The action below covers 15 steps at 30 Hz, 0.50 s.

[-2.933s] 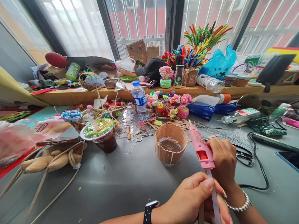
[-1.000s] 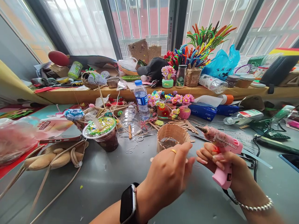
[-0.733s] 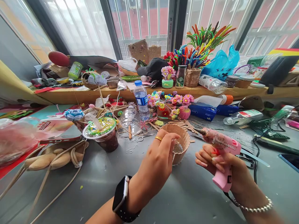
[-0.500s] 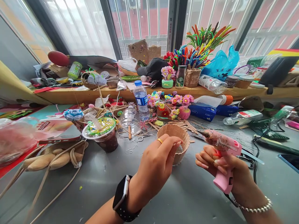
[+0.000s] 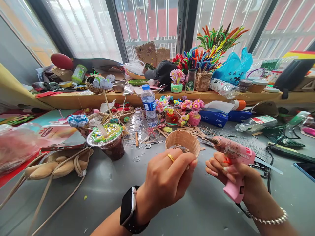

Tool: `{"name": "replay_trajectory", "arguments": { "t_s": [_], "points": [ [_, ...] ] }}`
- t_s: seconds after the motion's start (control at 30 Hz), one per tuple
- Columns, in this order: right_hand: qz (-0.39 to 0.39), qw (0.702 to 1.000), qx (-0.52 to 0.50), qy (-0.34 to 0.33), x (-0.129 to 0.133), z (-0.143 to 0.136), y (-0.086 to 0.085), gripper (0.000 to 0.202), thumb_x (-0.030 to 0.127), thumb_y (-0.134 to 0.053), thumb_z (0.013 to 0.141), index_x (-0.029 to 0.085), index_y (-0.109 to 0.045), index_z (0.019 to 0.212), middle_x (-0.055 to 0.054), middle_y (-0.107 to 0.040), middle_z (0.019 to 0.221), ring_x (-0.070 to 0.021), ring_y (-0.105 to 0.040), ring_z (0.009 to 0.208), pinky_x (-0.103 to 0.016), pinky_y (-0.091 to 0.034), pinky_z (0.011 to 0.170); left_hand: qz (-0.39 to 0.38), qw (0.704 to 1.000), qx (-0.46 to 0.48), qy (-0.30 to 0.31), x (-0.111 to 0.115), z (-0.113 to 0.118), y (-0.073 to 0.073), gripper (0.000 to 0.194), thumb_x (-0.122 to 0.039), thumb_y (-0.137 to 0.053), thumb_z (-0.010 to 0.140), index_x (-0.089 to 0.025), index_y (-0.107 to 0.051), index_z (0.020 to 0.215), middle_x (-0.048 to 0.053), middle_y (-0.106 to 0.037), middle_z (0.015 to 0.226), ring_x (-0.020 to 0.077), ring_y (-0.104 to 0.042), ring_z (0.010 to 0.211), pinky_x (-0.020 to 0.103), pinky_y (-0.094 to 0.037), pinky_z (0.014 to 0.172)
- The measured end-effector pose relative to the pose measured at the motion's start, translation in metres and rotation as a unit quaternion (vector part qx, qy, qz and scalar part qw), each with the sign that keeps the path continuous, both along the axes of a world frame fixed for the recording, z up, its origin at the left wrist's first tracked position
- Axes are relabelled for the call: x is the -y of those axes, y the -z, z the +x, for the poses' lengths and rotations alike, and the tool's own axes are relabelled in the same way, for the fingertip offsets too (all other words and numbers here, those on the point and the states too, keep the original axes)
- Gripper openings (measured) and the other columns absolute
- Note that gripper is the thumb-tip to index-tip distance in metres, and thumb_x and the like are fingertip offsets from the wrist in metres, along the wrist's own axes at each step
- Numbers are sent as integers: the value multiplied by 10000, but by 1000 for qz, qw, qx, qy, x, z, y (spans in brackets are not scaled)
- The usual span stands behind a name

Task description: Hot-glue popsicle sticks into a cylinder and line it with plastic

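A small tan basket-like cup (image 5: 183,140) stands tilted near the middle of the grey table, its inside facing me. My left hand (image 5: 168,173), with a ring and a watch, is closed at the cup's near rim; its fingers hide most of the lower wall, and what they pinch is hidden. On the right, my right hand (image 5: 236,180) is wrapped round the handle of a pink glue gun (image 5: 231,150). The gun's dark nozzle points left, towards the cup, without touching it.
A lidded drink cup (image 5: 108,141), a water bottle (image 5: 149,108), small scissors (image 5: 152,144) and wooden sticks (image 5: 197,133) lie or stand beyond my hands. Far left is a tan pouch (image 5: 59,167) with cords. A phone (image 5: 306,170) lies at the right edge.
My left hand has moved down and slightly right along the cup, and more of its inside shows. The glue gun has hardly moved.
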State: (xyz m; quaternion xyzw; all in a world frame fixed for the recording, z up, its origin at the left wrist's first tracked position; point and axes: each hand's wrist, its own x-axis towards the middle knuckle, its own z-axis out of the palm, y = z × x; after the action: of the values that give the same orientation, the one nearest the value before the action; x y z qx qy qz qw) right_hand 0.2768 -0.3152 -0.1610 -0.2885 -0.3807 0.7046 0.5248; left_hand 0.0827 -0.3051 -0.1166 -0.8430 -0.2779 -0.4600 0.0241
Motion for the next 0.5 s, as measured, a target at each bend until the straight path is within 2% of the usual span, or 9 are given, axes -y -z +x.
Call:
{"name": "replay_trajectory", "arguments": {
  "t_s": [0.13, 0.23, 0.33, 0.43, 0.5],
  "points": [
    [18, 998, 19, 54, -3, -2, -4, 160, 276, -524, 706, 207, -523, 562, 1, -422, 570, -127, -380, 595, -309, -383, 639, -100, 995, -24, -16, -1, 3, 3, 156, -161, -395, 849, -141, -534, 782, 3, -565, 639, 82, -449, 519, 198, -347, 509],
    [2, 996, 4, 89, -5, -1, -1, 153, 360, -513, 739, 231, -586, 699, 0, -461, 620, -136, -435, 635, -318, -419, 657, -212, 976, -53, -2, 4, 9, 9, 193, -206, -370, 863, -146, -541, 795, -1, -570, 629, 89, -456, 516, 205, -344, 512],
    [-23, 992, -2, 123, -6, -1, 2, 176, 394, -532, 725, 259, -597, 817, 10, -467, 628, -135, -452, 630, -311, -442, 644, -336, 938, -66, 56, 11, 21, 17, 213, -237, -363, 864, -150, -556, 888, 3, -587, 668, 92, -481, 539, 201, -345, 521],
    [-36, 989, 17, 140, -6, -3, 1, 182, 409, -533, 717, 236, -586, 702, 5, -457, 624, -128, -449, 603, -296, -453, 619, -436, 891, -75, 103, 16, 33, 27, 255, -307, -385, 853, -169, -541, 999, -21, -543, 604, 92, -452, 512, 197, -320, 494],
    [-40, 987, 20, 153, -5, -5, 0, 197, 409, -541, 709, 222, -571, 655, -1, -447, 616, -127, -445, 591, -292, -458, 604, -486, 863, -64, 126, 16, 39, 34, 314, -387, -384, 844, -164, -546, 997, -31, -488, 570, 86, -401, 489, 195, -289, 465]
  ]
}}
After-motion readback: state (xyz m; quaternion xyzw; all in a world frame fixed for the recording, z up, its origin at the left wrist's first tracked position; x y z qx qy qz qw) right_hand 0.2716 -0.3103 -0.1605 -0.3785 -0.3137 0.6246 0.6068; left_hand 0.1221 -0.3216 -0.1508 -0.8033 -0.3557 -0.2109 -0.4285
